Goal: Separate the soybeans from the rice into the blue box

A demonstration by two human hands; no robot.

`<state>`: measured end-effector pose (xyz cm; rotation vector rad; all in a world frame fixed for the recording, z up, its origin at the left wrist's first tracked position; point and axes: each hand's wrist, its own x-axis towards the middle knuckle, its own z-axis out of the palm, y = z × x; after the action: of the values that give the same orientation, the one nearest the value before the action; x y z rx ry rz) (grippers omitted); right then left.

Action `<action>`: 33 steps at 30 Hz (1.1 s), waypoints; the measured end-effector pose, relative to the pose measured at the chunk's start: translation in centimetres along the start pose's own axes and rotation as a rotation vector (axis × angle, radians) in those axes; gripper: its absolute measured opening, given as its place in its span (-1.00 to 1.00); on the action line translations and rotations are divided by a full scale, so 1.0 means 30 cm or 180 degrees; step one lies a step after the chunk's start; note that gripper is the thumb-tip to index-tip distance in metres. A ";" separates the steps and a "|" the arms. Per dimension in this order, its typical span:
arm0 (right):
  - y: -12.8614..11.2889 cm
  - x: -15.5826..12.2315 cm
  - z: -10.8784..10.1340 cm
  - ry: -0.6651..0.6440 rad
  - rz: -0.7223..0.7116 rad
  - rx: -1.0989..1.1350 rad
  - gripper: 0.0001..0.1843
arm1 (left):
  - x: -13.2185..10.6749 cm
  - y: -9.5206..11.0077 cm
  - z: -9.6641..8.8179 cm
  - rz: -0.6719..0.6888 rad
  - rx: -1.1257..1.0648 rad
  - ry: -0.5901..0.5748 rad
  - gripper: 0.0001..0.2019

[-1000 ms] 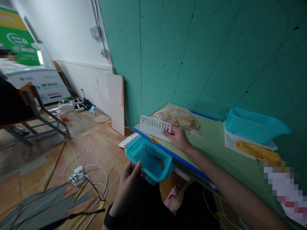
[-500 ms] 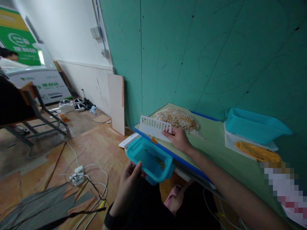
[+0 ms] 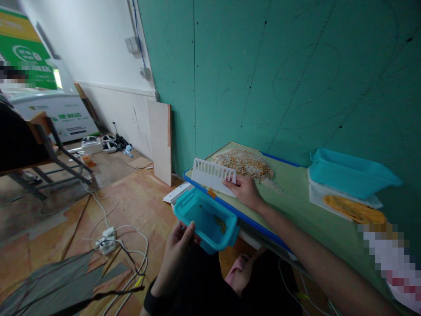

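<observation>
My left hand (image 3: pixel 177 245) grips the near rim of a teal plastic bin (image 3: pixel 205 219) and holds it just below the table's blue front edge (image 3: pixel 230 210). A few yellowish beans (image 3: pixel 221 224) lie inside the bin. My right hand (image 3: pixel 245 191) holds a white slotted plastic panel (image 3: pixel 213 175) on edge on the green table top (image 3: pixel 296 206), near the front left corner. Behind the panel spreads a pile of beans and grains (image 3: pixel 245 163).
A second teal bin (image 3: pixel 348 173) stands at the back right over a white tray with an orange item (image 3: pixel 353 210). A wooden board (image 3: pixel 159 140) leans on the green wall. Cables and a power strip (image 3: pixel 107 239) lie on the floor; a metal-framed desk (image 3: pixel 46 162) stands left.
</observation>
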<state>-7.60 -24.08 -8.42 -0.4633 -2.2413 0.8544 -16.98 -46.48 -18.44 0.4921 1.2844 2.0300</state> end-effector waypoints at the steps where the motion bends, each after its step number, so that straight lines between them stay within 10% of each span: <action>1: 0.001 0.000 0.000 -0.0013 0.0011 0.0002 -0.74 | 0.000 -0.002 -0.001 -0.0006 -0.0007 0.0008 -0.76; 33: -0.001 -0.015 -0.021 0.0046 0.0067 0.0049 -0.75 | -0.016 0.005 0.020 0.0028 0.0013 -0.0089 -0.78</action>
<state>-6.83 -24.06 -8.26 -0.4851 -2.2188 0.8760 -16.31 -46.49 -18.01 0.5269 1.2720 2.0210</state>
